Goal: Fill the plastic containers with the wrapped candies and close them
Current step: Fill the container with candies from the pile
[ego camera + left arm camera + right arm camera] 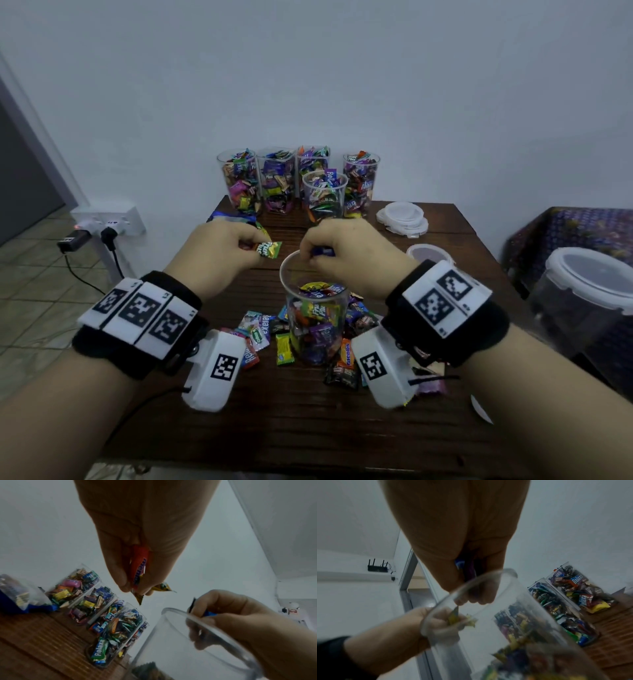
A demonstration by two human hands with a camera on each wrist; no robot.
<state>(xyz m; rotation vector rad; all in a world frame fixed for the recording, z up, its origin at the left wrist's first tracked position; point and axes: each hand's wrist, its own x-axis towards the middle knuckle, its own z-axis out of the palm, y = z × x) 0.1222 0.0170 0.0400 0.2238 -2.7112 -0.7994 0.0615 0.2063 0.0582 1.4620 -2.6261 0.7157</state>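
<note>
While above container (317, 308) — both candy-gripping hands.

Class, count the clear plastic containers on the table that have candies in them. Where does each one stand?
6. Four stand in a back row, one just before that row, and one nearest, between the hands. More may be hidden.

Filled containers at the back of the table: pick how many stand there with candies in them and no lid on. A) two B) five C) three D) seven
B: the head view shows five open candy-filled containers at the wall, four in a row and one in front, while the white lids lie stacked on the table to their right.
</note>
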